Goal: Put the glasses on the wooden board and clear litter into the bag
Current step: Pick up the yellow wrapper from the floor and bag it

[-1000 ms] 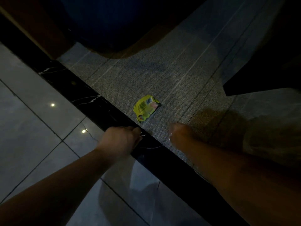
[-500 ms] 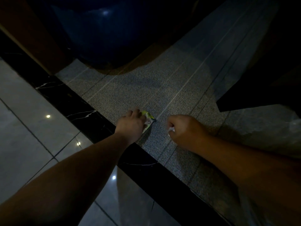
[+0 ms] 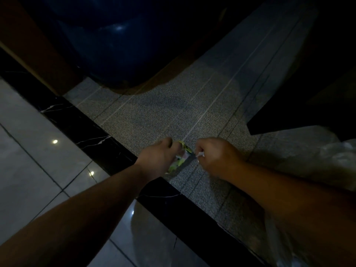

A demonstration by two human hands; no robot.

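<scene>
The scene is dim. A crumpled yellow-green wrapper [image 3: 178, 159] sits in the fingers of my left hand [image 3: 157, 158], just above the grey carpet [image 3: 154, 120]. My right hand [image 3: 215, 157] is a fist close beside it, pinching a small white edge that seems to belong to the clear plastic bag [image 3: 331, 157] trailing off to the right under my forearm. No glasses or wooden board are in view.
A black marble strip [image 3: 92, 130] divides the carpet from glossy grey floor tiles [image 3: 28, 170] on the left. A large dark blue rounded object [image 3: 119, 54] stands at the top. Dark furniture [image 3: 308, 105] juts in at the right.
My left hand reached forward from the marble strip to the wrapper lying on the carpet, closed on it and lifted it. My right hand stayed fisted and drew nearer to it.
</scene>
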